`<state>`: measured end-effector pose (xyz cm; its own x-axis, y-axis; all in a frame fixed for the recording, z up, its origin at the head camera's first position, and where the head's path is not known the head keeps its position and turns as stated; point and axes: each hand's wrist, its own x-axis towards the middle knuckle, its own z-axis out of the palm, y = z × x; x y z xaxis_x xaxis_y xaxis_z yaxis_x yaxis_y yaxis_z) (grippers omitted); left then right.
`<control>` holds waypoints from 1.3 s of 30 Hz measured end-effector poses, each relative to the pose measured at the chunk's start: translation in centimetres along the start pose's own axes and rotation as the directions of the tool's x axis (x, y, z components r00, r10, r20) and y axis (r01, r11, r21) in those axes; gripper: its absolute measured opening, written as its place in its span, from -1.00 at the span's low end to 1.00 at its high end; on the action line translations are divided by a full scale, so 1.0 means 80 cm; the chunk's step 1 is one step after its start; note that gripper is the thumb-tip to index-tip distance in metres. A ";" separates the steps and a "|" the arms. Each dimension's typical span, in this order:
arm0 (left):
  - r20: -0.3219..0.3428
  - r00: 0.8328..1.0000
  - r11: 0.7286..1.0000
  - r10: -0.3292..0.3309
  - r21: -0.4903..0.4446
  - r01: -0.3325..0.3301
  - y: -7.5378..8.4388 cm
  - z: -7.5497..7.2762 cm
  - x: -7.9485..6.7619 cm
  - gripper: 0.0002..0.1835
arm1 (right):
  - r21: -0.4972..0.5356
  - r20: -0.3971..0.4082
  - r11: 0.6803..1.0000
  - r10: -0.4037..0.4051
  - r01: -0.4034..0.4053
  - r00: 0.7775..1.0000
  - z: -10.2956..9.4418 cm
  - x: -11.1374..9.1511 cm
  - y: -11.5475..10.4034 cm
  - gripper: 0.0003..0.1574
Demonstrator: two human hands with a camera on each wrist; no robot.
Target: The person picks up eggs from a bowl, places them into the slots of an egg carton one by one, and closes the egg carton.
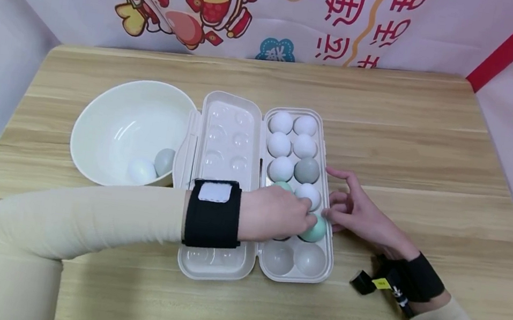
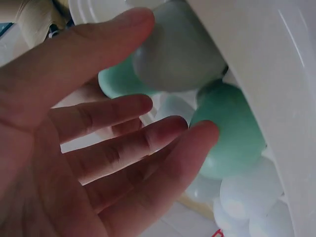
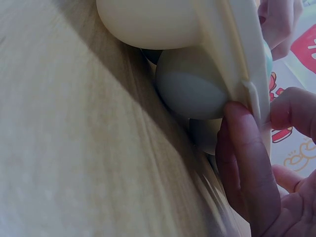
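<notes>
An egg carton [image 1: 228, 178] lies open on the table, its lid folded to the left. Several white eggs [image 1: 279, 144], a grey egg [image 1: 306, 170] and a light green egg [image 1: 314, 229] sit in its cups; the hand partly covers others. My left hand [image 1: 275, 215] reaches across the carton from the left. In the left wrist view its fingers are spread, and the thumb tip overlaps another grey egg [image 2: 178, 49] beside green eggs. At the carton's right edge, my right hand [image 1: 359, 211] pinches the rim; one fingertip lies against the underside of a cup in the right wrist view.
A white bowl [image 1: 107, 129] stands left of the carton, with a white egg [image 1: 141, 170] and a grey egg [image 1: 165, 161] inside. The two front cups [image 1: 279, 257] of the carton hold no eggs. A printed cloth [image 1: 399, 33] hangs behind the wooden table [image 1: 412, 126].
</notes>
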<state>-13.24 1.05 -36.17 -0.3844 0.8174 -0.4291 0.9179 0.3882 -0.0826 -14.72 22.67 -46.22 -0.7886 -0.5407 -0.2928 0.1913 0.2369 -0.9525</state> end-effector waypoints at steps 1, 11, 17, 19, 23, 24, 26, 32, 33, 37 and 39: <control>0.004 1.000 1.000 0.002 0.007 -0.002 -0.002 -0.002 -0.002 -0.65 | -0.004 -0.002 1.000 0.002 -0.002 1.000 0.000 0.000 0.000 -0.05; -0.022 1.000 0.998 -0.007 -0.056 0.006 -0.034 -0.026 -0.025 -0.58 | 0.008 -0.007 1.000 -0.005 0.005 1.000 0.001 0.001 0.002 -0.04; 0.012 0.998 0.991 -0.057 -0.118 0.058 -0.063 -0.036 -0.045 -0.43 | 0.013 -0.002 1.000 -0.008 0.008 1.000 0.001 0.001 0.002 -0.03; -0.003 0.996 0.986 -0.090 -0.139 0.089 -0.073 -0.038 -0.056 -0.43 | 0.017 0.002 1.000 -0.009 0.009 1.000 0.001 0.001 0.002 -0.02; -0.048 0.986 0.974 -0.157 -0.174 0.146 -0.095 -0.040 -0.079 -0.40 | 0.021 0.002 1.000 -0.005 0.005 1.000 0.001 0.001 0.001 0.00; -0.052 0.983 0.969 -0.178 -0.182 0.166 -0.100 -0.041 -0.085 -0.38 | 0.021 0.000 1.000 -0.005 0.005 1.000 0.001 0.001 0.001 0.00; -0.062 0.973 0.958 -0.221 -0.199 0.204 -0.112 -0.040 -0.097 -0.36 | 0.017 -0.001 1.000 -0.004 0.004 1.000 0.001 0.001 0.001 0.00; -0.003 0.939 0.890 -0.344 -0.319 0.326 -0.143 -0.036 -0.130 -0.40 | 0.019 -0.001 1.000 -0.003 0.003 1.000 0.003 0.001 0.000 0.00; 0.012 0.934 0.879 -0.358 -0.334 0.341 -0.148 -0.034 -0.134 -0.41 | 0.020 -0.002 1.000 -0.003 0.004 1.000 0.003 0.001 0.000 0.00; 0.046 0.920 0.851 -0.390 -0.363 0.379 -0.163 -0.027 -0.150 -0.34 | 0.019 -0.006 1.000 -0.009 0.009 1.000 0.003 0.001 -0.001 -0.01; 0.049 0.915 0.843 -0.400 -0.371 0.389 -0.171 -0.021 -0.156 -0.30 | 0.012 -0.004 1.000 -0.010 0.010 1.000 0.003 0.001 -0.001 -0.01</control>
<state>-21.14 -13.74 -28.16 -0.7142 0.5718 -0.4037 0.5881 0.8030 0.0970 -14.66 22.45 -46.16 -0.7930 -0.5394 -0.2831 0.1905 0.2219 -0.9563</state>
